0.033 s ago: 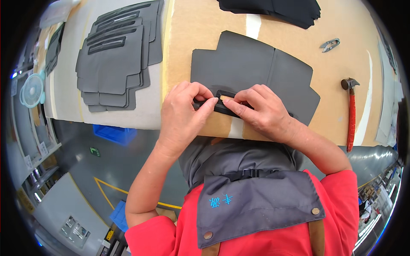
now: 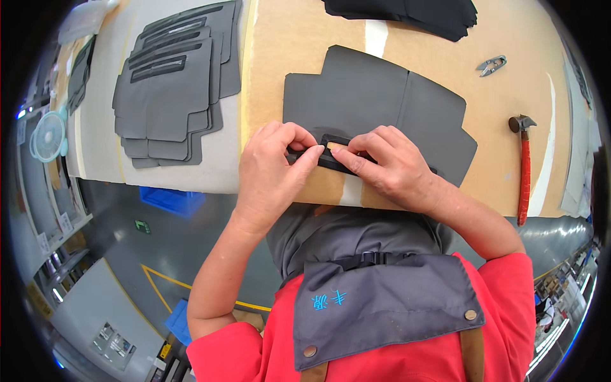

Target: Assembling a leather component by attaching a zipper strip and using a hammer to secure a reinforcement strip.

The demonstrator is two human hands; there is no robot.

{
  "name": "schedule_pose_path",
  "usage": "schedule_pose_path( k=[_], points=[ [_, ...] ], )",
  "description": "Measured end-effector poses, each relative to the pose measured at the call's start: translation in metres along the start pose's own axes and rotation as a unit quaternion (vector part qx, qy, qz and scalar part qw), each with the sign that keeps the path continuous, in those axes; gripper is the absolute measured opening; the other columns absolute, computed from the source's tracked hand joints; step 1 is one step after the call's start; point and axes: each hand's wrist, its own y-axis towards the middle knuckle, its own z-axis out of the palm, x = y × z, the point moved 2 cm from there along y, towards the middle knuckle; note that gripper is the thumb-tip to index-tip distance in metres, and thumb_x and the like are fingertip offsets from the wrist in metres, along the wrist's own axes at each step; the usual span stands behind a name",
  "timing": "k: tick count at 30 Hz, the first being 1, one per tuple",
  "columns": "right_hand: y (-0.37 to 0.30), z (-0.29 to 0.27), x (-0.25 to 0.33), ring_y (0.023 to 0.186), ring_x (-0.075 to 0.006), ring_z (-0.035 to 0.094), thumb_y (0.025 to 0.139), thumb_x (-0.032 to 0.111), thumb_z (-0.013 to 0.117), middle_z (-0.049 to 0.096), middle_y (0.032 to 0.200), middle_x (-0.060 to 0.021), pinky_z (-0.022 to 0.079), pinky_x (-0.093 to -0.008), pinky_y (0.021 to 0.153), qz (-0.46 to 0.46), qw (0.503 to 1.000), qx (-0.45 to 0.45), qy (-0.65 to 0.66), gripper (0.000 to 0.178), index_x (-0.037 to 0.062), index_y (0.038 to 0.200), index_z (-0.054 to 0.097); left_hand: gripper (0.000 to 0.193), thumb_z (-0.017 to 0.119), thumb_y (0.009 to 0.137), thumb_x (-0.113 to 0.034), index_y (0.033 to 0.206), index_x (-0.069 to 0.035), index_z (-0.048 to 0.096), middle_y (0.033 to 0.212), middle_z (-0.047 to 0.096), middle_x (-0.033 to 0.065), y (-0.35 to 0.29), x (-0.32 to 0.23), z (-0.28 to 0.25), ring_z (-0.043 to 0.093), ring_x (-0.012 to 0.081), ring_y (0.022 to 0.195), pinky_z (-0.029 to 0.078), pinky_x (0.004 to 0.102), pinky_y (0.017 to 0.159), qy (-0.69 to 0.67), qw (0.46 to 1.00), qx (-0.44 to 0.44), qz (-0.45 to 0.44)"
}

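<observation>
A dark grey flat panel point(image 2: 363, 95) with a stepped outline and a crease lies in front of me. Along its near edge runs a black frame-like strip point(image 2: 336, 164). My left hand point(image 2: 270, 169) is closed, thumb and forefinger pinched at the strip's left part. My right hand point(image 2: 401, 169) bends over the strip, its thumb and fingers closed on a small tan flat piece point(image 2: 332, 146) that sits against the black frame. The fingers partly hide the strip and the tan piece.
Similar grey panels with black-edged slots point(image 2: 164, 102) are stacked to the left. Black pieces point(image 2: 407, 16) lie at the far edge. Small thread snips point(image 2: 492, 66) and a red-handled hammer point(image 2: 524, 172) rest on the right. A blue crate point(image 2: 172, 200) is under the table.
</observation>
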Motion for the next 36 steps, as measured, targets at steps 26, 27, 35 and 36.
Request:
schedule_pose_path(
  k=[26, 27, 35, 36],
  points=[
    [0.000, 0.003, 0.006, 0.086, -0.0227, 0.057, 0.084, 0.012, 0.065, 0.057, 0.093, -0.0075, 0.050, -0.0343, 0.075, -0.046, 0.997, -0.023, -0.062, 0.032, -0.0023, 0.112, 0.068, 0.030, 0.071, 0.082, 0.003, 0.111, -0.002, 0.073, 0.103, 0.067, 0.0065, -0.032, 0.007, 0.026, 0.063, 0.0258, 0.095, 0.053, 0.0371, 0.081, 0.134, 0.950, -0.116, 0.257],
    [0.000, 0.003, 0.005, 0.086, -0.0228, 0.058, 0.084, 0.011, 0.066, 0.058, 0.093, -0.0074, 0.050, -0.0346, 0.076, -0.036, 0.998, -0.021, -0.052, 0.031, -0.0019, 0.112, 0.068, 0.032, 0.071, 0.080, 0.003, 0.112, -0.002, 0.073, 0.105, 0.067, 0.0066, -0.033, 0.008, 0.028, 0.063, 0.0256, 0.096, 0.054, 0.0370, 0.082, 0.154, 0.941, -0.128, 0.273],
    [-0.011, -0.002, 0.002, 0.083, -0.0223, 0.060, 0.079, 0.005, 0.068, 0.062, 0.096, -0.0068, 0.052, -0.0353, 0.074, 0.038, 0.999, -0.015, 0.016, 0.037, 0.0038, 0.115, 0.070, 0.040, 0.073, 0.078, 0.007, 0.116, -0.005, 0.074, 0.105, 0.068, 0.0064, -0.036, 0.010, 0.031, 0.063, 0.0261, 0.095, 0.054, 0.0380, 0.082, 0.167, 0.936, -0.140, 0.276],
    [-0.012, -0.003, 0.003, 0.082, -0.0219, 0.060, 0.076, 0.003, 0.068, 0.062, 0.096, -0.0068, 0.053, -0.0353, 0.071, 0.015, 1.000, -0.021, 0.009, 0.043, 0.0056, 0.118, 0.070, 0.041, 0.072, 0.078, 0.007, 0.117, -0.005, 0.073, 0.106, 0.068, 0.0062, -0.036, 0.010, 0.031, 0.063, 0.0262, 0.095, 0.054, 0.0380, 0.083, 0.166, 0.937, -0.140, 0.273]
  ],
)
